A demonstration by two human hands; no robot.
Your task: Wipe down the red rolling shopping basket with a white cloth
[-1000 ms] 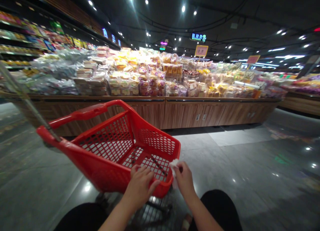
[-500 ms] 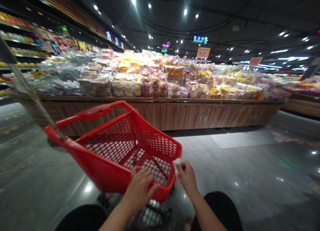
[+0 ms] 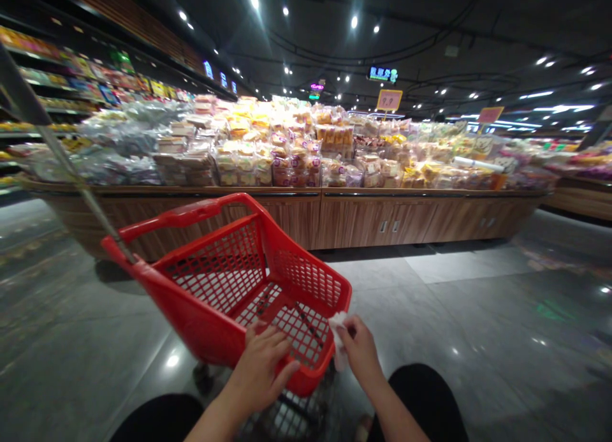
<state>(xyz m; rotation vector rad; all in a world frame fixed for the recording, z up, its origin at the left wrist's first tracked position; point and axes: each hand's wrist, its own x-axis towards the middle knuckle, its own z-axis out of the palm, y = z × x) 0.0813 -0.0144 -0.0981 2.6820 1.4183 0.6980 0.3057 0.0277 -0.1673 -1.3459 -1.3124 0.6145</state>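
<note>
A red plastic shopping cart (image 3: 201, 321) stands at an angle before me, its mesh basket showing nothing inside. My left hand (image 3: 268, 365) is on the basket's near rim, fingers hooked over the edge and thumb held apart on the outer side. In my right hand (image 3: 358, 346), thumb and fingers pinch a crumpled white tissue (image 3: 340, 343). That tissue hangs beside the cart's right front corner; whether it touches the rim I cannot tell.
Beyond the cart runs a long wooden display counter (image 3: 358, 219) heaped with bagged baked goods (image 3: 296, 155). Stocked shelves (image 3: 52, 85) line the left side. A slanted pole (image 3: 79, 177) rises at the cart's left end. Grey tiled floor (image 3: 459, 321) extends right.
The cart's handle end has shifted right and the basket's front slightly downward in view. My left hand stays at the rim; my right hand, still pinching the tissue, sits slightly lower.
</note>
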